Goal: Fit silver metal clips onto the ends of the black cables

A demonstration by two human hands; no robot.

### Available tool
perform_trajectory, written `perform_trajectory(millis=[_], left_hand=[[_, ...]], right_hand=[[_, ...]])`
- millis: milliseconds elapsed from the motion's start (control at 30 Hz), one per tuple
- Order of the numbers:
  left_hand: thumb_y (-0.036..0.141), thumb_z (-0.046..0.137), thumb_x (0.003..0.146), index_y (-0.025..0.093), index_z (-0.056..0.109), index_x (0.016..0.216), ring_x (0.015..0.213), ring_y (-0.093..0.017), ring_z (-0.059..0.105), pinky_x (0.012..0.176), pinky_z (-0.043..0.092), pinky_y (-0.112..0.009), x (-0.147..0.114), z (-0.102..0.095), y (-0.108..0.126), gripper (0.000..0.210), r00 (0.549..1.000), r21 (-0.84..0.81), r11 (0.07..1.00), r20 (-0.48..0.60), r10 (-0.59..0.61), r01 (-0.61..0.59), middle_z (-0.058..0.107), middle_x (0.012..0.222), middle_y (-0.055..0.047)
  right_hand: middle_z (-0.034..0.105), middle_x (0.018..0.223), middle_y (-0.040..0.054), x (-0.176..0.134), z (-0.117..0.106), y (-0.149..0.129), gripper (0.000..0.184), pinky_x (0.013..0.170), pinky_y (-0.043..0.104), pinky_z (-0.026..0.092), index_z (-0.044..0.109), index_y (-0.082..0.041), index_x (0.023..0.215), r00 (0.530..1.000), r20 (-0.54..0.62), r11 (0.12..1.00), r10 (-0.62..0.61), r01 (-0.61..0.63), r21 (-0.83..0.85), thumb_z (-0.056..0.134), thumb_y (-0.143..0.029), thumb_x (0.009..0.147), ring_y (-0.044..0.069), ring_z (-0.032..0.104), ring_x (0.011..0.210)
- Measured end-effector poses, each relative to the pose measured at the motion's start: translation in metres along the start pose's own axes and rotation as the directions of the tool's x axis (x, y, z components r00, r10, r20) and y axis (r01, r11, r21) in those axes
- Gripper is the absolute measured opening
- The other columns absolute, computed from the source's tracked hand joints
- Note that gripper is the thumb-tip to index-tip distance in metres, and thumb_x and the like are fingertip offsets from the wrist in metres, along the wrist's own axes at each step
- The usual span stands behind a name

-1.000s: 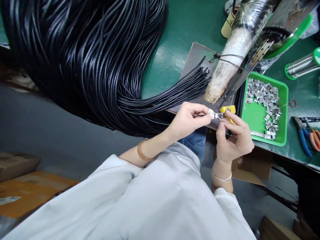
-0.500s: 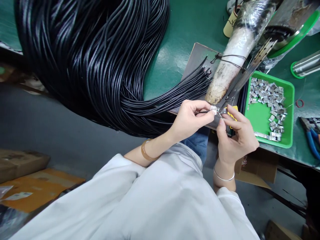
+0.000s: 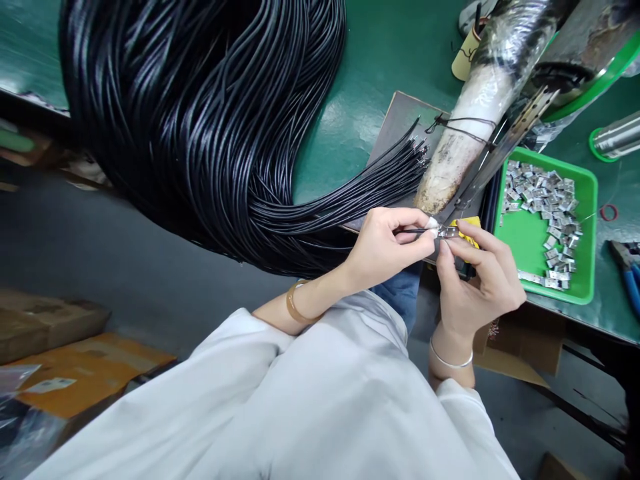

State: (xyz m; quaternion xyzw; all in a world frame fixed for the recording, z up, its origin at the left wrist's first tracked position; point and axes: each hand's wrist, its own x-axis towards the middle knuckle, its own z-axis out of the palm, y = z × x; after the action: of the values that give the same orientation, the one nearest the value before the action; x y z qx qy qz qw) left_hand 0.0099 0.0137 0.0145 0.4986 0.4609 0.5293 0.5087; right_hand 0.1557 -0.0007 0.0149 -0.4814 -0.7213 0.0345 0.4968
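Observation:
My left hand (image 3: 393, 240) pinches a black cable (image 3: 411, 231) close to its end, with white wrapping on a fingertip. Facing it, my right hand (image 3: 477, 267) has thumb and index finger on a small silver metal connector (image 3: 450, 232), which meets the cable's end. Just above the fingers are the stained tip of a white tube (image 3: 450, 147) and a slim metal rod (image 3: 483, 177) slanting down. A thick bundle of black cables (image 3: 210, 133) sweeps in from the left, its stripped ends lying on a dark board (image 3: 395, 127).
A green tray (image 3: 589, 233) of small metal shells stands right of my hands. Beyond it are blue-handled pliers (image 3: 629, 277), a red ring (image 3: 609, 212) and a metal cylinder (image 3: 620, 141). A yellow object (image 3: 470, 230) lies behind my right fingers. Cardboard boxes (image 3: 95, 367) are at lower left.
The whole view has shifted slightly, so everything sits a little further right and lower. My right fingers have closed in on the metal connector, now lined up with the cable's end.

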Motion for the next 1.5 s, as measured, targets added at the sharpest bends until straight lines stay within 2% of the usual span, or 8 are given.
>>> perform_trajectory(millis=[267, 633, 867, 1067, 1200, 1333, 1400, 1500], left_hand=[[0.024, 0.064, 0.079, 0.01, 0.071, 0.077, 0.052, -0.004, 0.031, 0.048, 0.025, -0.019, -0.001, -0.003, -0.002, 0.016, 0.997, 0.063, 0.996, 0.048, -0.065, 0.062, 0.048, 0.059, 0.003], [0.021, 0.062, 0.083, 0.011, 0.074, 0.083, 0.062, -0.006, 0.052, 0.054, 0.038, -0.017, -0.004, -0.002, -0.004, 0.016, 0.99, 0.158, 0.977, 0.002, 0.144, -0.143, 0.07, 0.077, -0.004], [0.019, 0.065, 0.079, 0.011, 0.07, 0.076, 0.051, -0.002, 0.032, 0.048, 0.027, -0.017, -0.001, -0.004, -0.005, 0.01, 0.992, -0.093, 0.994, 0.115, -0.052, 0.063, 0.052, 0.059, 0.004], [0.021, 0.07, 0.076, 0.011, 0.063, 0.077, 0.049, -0.002, 0.034, 0.048, 0.027, -0.017, -0.001, -0.012, 0.001, 0.013, 0.939, -0.228, 0.94, 0.292, -0.182, 0.253, 0.041, 0.054, 0.008], [0.021, 0.069, 0.078, 0.01, 0.064, 0.082, 0.056, -0.004, 0.047, 0.054, 0.038, -0.018, -0.01, -0.012, 0.006, 0.013, 0.942, -0.223, 0.946, 0.292, -0.166, 0.236, 0.055, 0.064, 0.002], [0.025, 0.068, 0.081, 0.008, 0.069, 0.083, 0.053, -0.003, 0.032, 0.048, 0.025, -0.019, -0.019, -0.008, 0.008, 0.017, 0.961, -0.111, 0.983, 0.253, -0.116, 0.147, 0.042, 0.057, 0.005], [0.025, 0.067, 0.082, 0.008, 0.068, 0.08, 0.053, -0.003, 0.029, 0.048, 0.022, -0.019, -0.02, -0.006, 0.006, 0.017, 0.969, -0.092, 0.989, 0.229, -0.093, 0.116, 0.037, 0.056, 0.006], [0.026, 0.067, 0.081, 0.009, 0.066, 0.077, 0.052, -0.003, 0.028, 0.049, 0.022, -0.019, -0.017, -0.004, 0.002, 0.017, 0.977, -0.126, 0.983, 0.184, -0.109, 0.133, 0.035, 0.056, 0.006]], right_hand=[[0.076, 0.103, 0.0032, -0.01, 0.002, 0.003, 0.017, 0.076, 0.034, 0.064, 0.065, -0.021, 0.089, 0.996, -0.013, 0.993, 0.093, -0.092, 0.069, 0.074, -0.011, 0.079, 0.02, 0.075, 0.095], [0.076, 0.104, 0.0021, 0.002, 0.002, -0.002, 0.016, 0.083, 0.035, 0.063, 0.072, -0.022, 0.089, 1.0, -0.016, 1.0, 0.003, -0.003, -0.028, 0.076, -0.012, 0.078, 0.019, 0.074, 0.095], [0.077, 0.1, 0.0033, -0.008, 0.001, 0.003, 0.015, 0.078, 0.034, 0.064, 0.064, -0.021, 0.089, 0.999, -0.03, 0.999, -0.044, 0.043, -0.016, 0.073, -0.013, 0.08, 0.019, 0.076, 0.093], [0.076, 0.105, 0.003, -0.01, -0.002, 0.011, 0.019, 0.079, 0.028, 0.061, 0.062, -0.022, 0.099, 0.992, 0.031, 0.993, -0.12, 0.12, -0.003, 0.069, -0.011, 0.085, 0.015, 0.074, 0.096], [0.07, 0.086, -0.0006, -0.007, -0.003, 0.009, 0.011, 0.065, 0.024, 0.058, 0.059, -0.02, 0.093, 0.999, -0.003, 0.988, 0.051, -0.05, 0.144, 0.067, -0.017, 0.087, 0.012, 0.071, 0.078], [0.059, 0.072, -0.0058, -0.005, -0.003, 0.007, 0.012, 0.046, 0.017, 0.047, 0.06, -0.02, 0.086, 0.95, 0.107, 0.929, 0.293, -0.31, 0.203, 0.07, -0.026, 0.086, 0.005, 0.06, 0.051], [0.06, 0.07, -0.0062, -0.005, -0.002, 0.006, 0.011, 0.042, 0.017, 0.044, 0.063, -0.019, 0.087, 0.953, 0.059, 0.939, 0.296, -0.302, 0.162, 0.072, -0.026, 0.085, 0.005, 0.057, 0.047], [0.063, 0.07, -0.0059, -0.005, -0.002, 0.004, 0.013, 0.042, 0.018, 0.044, 0.066, -0.02, 0.098, 0.968, -0.169, 0.977, 0.185, -0.163, 0.138, 0.071, -0.022, 0.086, 0.005, 0.057, 0.046]])
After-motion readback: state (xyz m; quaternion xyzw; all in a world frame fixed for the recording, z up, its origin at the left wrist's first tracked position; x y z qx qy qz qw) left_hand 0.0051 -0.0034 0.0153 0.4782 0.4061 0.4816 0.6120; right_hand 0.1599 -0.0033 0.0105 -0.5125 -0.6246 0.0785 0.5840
